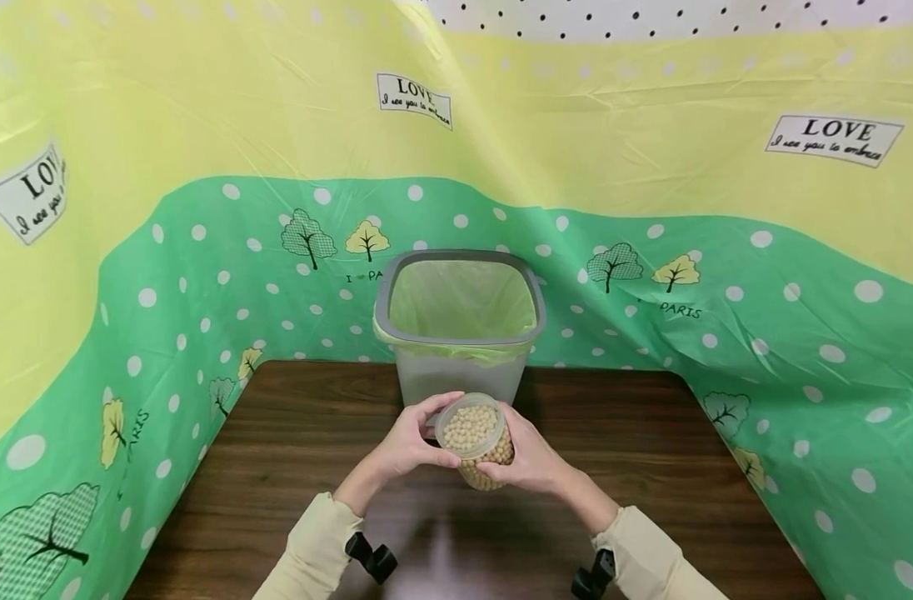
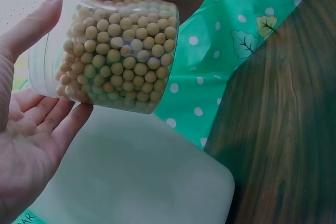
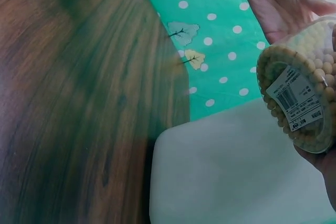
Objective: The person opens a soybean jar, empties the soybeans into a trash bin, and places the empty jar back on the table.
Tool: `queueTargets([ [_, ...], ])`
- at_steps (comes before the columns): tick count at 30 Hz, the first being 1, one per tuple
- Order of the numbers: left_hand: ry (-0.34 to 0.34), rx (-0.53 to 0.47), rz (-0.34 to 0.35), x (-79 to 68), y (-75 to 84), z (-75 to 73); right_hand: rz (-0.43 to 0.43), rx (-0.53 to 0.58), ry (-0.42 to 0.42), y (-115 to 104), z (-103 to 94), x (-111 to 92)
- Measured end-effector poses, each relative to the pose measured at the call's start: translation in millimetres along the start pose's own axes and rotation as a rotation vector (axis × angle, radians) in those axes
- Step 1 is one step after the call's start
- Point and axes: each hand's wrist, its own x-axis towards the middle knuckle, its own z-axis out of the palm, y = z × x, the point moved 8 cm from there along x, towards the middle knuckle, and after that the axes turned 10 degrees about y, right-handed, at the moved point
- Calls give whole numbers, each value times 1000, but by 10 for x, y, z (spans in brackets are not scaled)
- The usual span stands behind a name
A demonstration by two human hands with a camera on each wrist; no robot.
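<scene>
Clear cylindrical plastic jar [image 2: 126, 64] is held between both hands, on the near side of the bin. Contents: small beige round balls [image 2: 105, 48], packed, visible through the wall and the top. Round translucent lid [image 1: 471, 427] is on. White printed label [image 3: 295, 98] shows on the jar's base in the right wrist view.

Left hand [image 1: 406, 443]: at the lid end, thumb and fingers gripping either side of the rim. Right hand [image 1: 533, 454]: clamped round the jar body, thumb on the near side. Hands cover part of the jar.

Straight past both hands: light grey plastic bin [image 1: 460, 379] with a darker grey rim, lined with a yellow-green plastic bag [image 1: 464, 296] folded over the edge. Bin is the bulky item right behind the jar. Below and to either side of the hands: dark brown wood-grain table [image 1: 276, 483]. Beyond the bin and out past both hands: green and yellow printed curtain [image 1: 276, 275], white dots and trees.
</scene>
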Motion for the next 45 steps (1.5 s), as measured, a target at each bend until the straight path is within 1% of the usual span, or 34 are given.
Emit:
queueTargets([
  [2,6,7,4,-16,3,3,-21,8,12,53,21,-26],
  [5,8,35,15,-33,6,3,-50,11,29,32,23,-42],
  [10,11,89,32,-49,24,-19,-44,-10,44,27,50,-51],
  [16,22,82,49,-63,33,-53,-59,-59,86,9,73,-42],
  [20,58,65,21,-74,-8,-72,-69,-106,117,3,76,-34],
  [23,113,71,-21,-93,-59,-97,-67,-135,126,14,83,-19],
  [25,151,87,-46,-108,-80,-120,-55,-136,109,33,93,-3],
  [27,168,103,-60,-118,-85,-138,-37,-116,82,51,96,13],
  [29,146,75,-61,-114,-65,-137,-24,-80,55,69,86,20],
  [34,1,-82,-15,-86,29,-110,-13,82,-12,42,49,9],
  [36,-44,-110,0,-75,51,-100,-23,127,-31,13,45,6],
  [38,-69,-120,8,-70,60,-87,-37,135,-39,-2,47,2],
  [39,-72,-118,12,-69,61,-81,-44,131,-38,-5,46,0],
  [41,-49,-110,26,-71,59,-83,-62,102,-22,-11,40,-1],
  [45,64,-71,61,-76,57,-107,-60,10,44,9,6,14],
])
